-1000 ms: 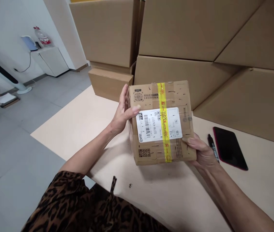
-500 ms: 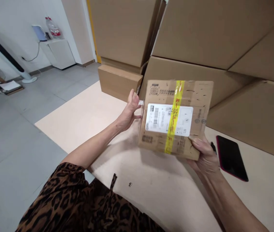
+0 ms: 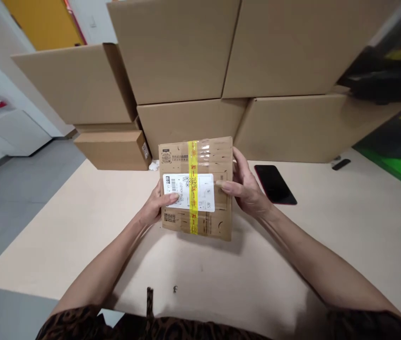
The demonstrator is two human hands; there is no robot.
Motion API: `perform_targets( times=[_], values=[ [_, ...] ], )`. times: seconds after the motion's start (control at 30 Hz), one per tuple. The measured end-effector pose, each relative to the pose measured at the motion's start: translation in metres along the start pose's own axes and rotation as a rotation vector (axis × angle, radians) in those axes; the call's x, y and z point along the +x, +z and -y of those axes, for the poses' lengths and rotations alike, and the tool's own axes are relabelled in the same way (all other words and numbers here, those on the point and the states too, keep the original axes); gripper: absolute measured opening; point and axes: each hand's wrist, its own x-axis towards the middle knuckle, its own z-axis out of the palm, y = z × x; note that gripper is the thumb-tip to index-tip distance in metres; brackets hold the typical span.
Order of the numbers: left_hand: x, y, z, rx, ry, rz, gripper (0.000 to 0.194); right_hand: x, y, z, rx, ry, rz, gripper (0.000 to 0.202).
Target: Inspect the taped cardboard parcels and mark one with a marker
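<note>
Above table (image 3: 345,226), sealed parcel (image 3: 200,156), both hands

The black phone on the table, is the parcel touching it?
Apart. The head view shows the black phone lying flat on the table, right of the parcel; the right hand and a strip of bare tabletop sit between them.
</note>
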Motion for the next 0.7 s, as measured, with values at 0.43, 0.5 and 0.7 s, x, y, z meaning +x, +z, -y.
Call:
perform_targets(
  times=[0.43,0.5,0.7],
  values=[
    [-0.015,0.012,0.000,0.213,0.203,0.088,0.067,-0.018,0.009,0.055,0.134,-0.147,-0.120,0.111],
    [-0.017,0.013,-0.002,0.268,0.251,0.103,0.062,-0.025,0.014,0.060,0.144,-0.186,-0.102,0.099],
    [-0.022,0.009,-0.003,0.472,0.459,0.037,0.070,-0.041,0.025,0.070,0.238,-0.249,-0.048,0.085]
  ],
)
